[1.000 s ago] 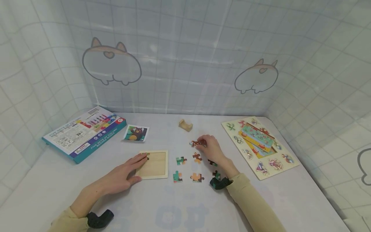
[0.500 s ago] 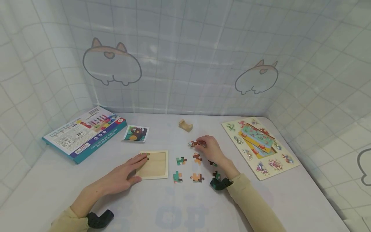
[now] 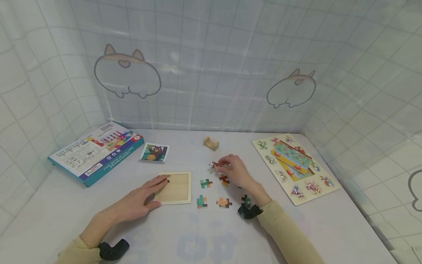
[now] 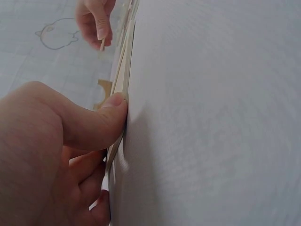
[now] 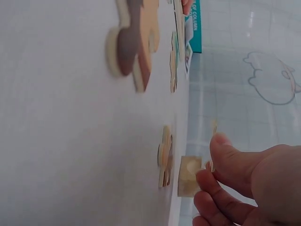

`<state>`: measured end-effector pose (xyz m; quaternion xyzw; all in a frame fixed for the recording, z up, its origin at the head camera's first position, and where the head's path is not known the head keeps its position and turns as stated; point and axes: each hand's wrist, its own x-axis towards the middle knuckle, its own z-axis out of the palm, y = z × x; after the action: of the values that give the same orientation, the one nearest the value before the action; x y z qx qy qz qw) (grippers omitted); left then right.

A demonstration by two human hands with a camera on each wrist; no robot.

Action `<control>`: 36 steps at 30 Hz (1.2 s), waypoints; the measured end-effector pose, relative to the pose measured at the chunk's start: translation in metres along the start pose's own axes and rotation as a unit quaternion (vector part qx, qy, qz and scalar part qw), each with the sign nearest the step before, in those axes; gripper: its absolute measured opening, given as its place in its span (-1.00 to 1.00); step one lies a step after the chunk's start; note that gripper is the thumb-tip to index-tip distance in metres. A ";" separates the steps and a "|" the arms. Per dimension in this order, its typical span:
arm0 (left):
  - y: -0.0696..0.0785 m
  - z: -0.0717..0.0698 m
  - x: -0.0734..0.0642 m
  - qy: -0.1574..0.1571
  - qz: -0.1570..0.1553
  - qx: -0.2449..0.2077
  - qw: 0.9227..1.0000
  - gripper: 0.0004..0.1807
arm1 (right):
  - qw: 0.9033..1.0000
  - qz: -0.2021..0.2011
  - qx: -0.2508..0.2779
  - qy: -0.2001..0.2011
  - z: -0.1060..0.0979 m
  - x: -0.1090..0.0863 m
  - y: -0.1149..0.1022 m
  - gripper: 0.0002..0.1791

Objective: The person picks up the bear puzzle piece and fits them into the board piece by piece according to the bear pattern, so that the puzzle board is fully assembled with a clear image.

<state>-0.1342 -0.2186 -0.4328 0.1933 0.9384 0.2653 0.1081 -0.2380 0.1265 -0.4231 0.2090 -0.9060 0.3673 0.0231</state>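
Observation:
My left hand (image 3: 140, 198) holds the shallow wooden puzzle tray (image 3: 178, 201) at its left side, fingers over the far left corner and thumb (image 4: 113, 110) against the near edge. Part of a puzzle piece (image 3: 168, 178) shows under those fingertips in the tray's corner. Between thumb and fingers my right hand (image 3: 238, 171) pinches a brown jigsaw piece (image 3: 215, 165), raised above the table in the right wrist view. Several loose pieces lie right of the tray, among them a green one (image 3: 206, 183), an orange one (image 3: 224, 202) and a brown one (image 3: 224, 179) partly behind my right hand.
A picture card of a bear (image 3: 155, 152) lies behind the tray, beside a flat box (image 3: 99, 148) at the left. At the back stands a small wooden holder (image 3: 211, 143). A wooden animal puzzle board (image 3: 288, 189) with colourful cards on it lies at right.
My right hand has moved a little left with the jigsaw piece, now partly covering the brown piece below it. My left hand and the tray have stayed in place.

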 end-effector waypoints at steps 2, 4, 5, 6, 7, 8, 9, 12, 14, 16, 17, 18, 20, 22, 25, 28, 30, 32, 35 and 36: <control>0.001 0.000 0.000 0.001 0.004 -0.002 1.000 -0.20 | 1.000 0.000 0.001 -0.002 0.000 -0.001 -0.003 -0.73; 0.001 0.000 0.000 0.000 0.003 -0.004 1.000 -0.21 | 1.000 -0.004 0.002 -0.007 0.001 -0.001 -0.007 -0.73; 0.001 -0.001 0.000 0.000 0.003 -0.004 1.000 -0.21 | 1.000 -0.007 0.002 -0.010 0.002 -0.002 -0.009 -0.72; 0.001 -0.001 0.000 0.000 0.003 -0.004 1.000 -0.21 | 1.000 -0.010 0.002 -0.013 0.003 -0.002 -0.011 -0.72; 0.001 -0.001 0.000 0.000 0.003 -0.003 1.000 -0.21 | 1.000 -0.016 0.001 -0.015 0.005 -0.002 -0.014 -0.73; 0.001 -0.001 0.000 -0.001 -0.001 -0.004 1.000 -0.21 | 1.000 -0.019 0.002 -0.019 0.007 -0.002 -0.016 -0.73; 0.001 -0.001 0.000 -0.001 -0.001 -0.003 1.000 -0.21 | 0.999 -0.023 0.002 -0.023 0.009 -0.002 -0.019 -0.73; 0.001 -0.001 0.000 0.001 0.000 -0.002 1.000 -0.21 | 0.999 -0.033 0.004 -0.034 0.016 -0.002 -0.026 -0.74; 0.001 -0.001 0.000 0.002 0.001 -0.002 1.000 -0.21 | 0.998 -0.037 0.009 -0.043 0.021 -0.002 -0.031 -0.74; 0.001 -0.001 0.000 0.001 0.001 -0.002 1.000 -0.21 | 0.998 -0.043 0.008 -0.053 0.026 -0.001 -0.036 -0.74; 0.001 -0.001 0.000 0.001 0.001 -0.002 1.000 -0.21 | 0.997 -0.044 0.008 -0.057 0.029 -0.001 -0.038 -0.73; 0.001 -0.001 0.000 0.000 0.001 -0.002 1.000 -0.21 | 0.997 -0.046 0.008 -0.062 0.031 -0.001 -0.041 -0.73; 0.001 -0.001 0.000 -0.001 0.001 -0.001 1.000 -0.21 | 0.996 -0.051 0.009 -0.069 0.037 0.001 -0.046 -0.72; 0.000 -0.001 0.001 -0.001 0.001 -0.001 1.000 -0.22 | 0.996 -0.055 0.008 -0.073 0.042 0.002 -0.052 -0.72; -0.001 -0.001 0.000 -0.003 0.000 -0.005 1.000 -0.22 | 0.995 -0.067 0.007 -0.074 0.051 0.006 -0.059 -0.73; -0.002 -0.001 0.000 -0.005 -0.002 -0.008 1.000 -0.21 | 0.995 -0.074 -0.003 -0.071 0.061 0.011 -0.064 -0.72; -0.002 -0.001 0.000 -0.005 -0.003 -0.009 1.000 -0.21 | 0.995 -0.075 -0.011 -0.068 0.067 0.013 -0.067 -0.72; -0.003 -0.002 0.001 -0.005 -0.004 -0.009 1.000 -0.21 | 0.995 -0.078 -0.018 -0.064 0.073 0.016 -0.070 -0.71; -0.002 -0.002 0.001 -0.004 -0.005 -0.010 1.000 -0.20 | 0.994 -0.087 -0.031 -0.056 0.079 0.019 -0.075 -0.71; -0.002 -0.002 0.001 -0.004 -0.006 -0.012 1.000 -0.20 | 0.994 -0.090 -0.036 -0.055 0.081 0.020 -0.076 -0.71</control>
<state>-0.1362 -0.2211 -0.4325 0.1876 0.9359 0.2748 0.1157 -0.2170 0.0157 -0.4284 0.3083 -0.8961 0.3190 0.0139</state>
